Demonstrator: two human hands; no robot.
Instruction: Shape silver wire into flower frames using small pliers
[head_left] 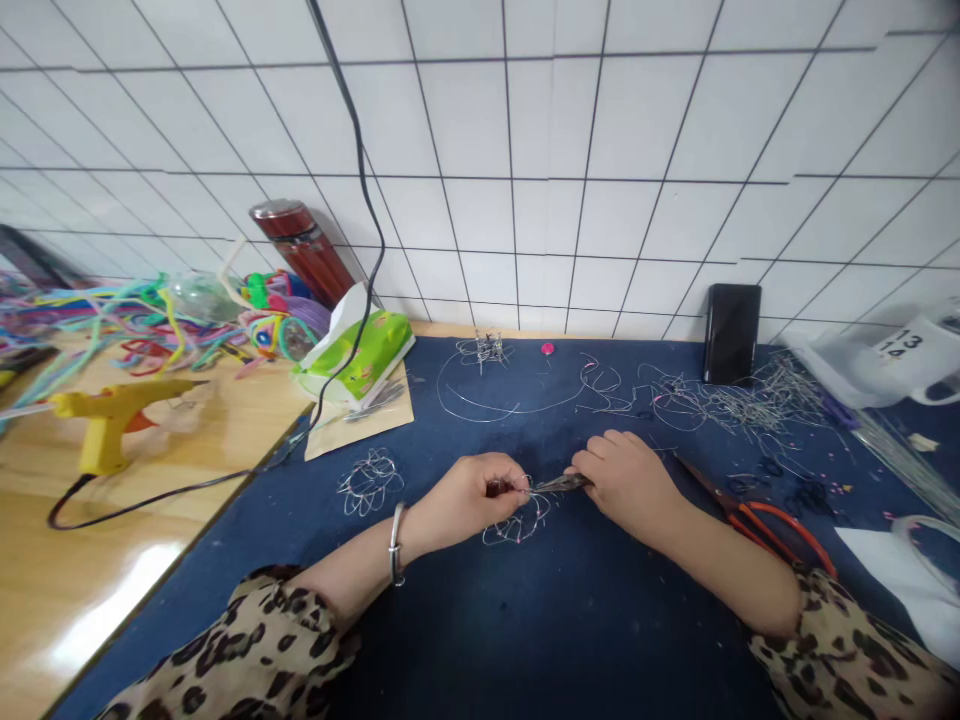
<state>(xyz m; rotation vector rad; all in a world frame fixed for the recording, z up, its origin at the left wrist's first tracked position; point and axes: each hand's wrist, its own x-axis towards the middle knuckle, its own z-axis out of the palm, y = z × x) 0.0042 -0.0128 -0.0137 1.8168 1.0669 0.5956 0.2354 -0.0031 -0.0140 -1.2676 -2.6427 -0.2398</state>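
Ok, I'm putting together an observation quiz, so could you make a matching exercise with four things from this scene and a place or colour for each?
1. Pliers
2. Glue gun
3. Scissors
4. Phone

A. Orange-handled
B. Black, before the tiled wall
C. In the right hand
D. Yellow, on the wooden tabletop

Pairs: 1-C, 2-D, 3-A, 4-B

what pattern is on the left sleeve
Left sleeve: dark leopard spots on beige, best in the head view.
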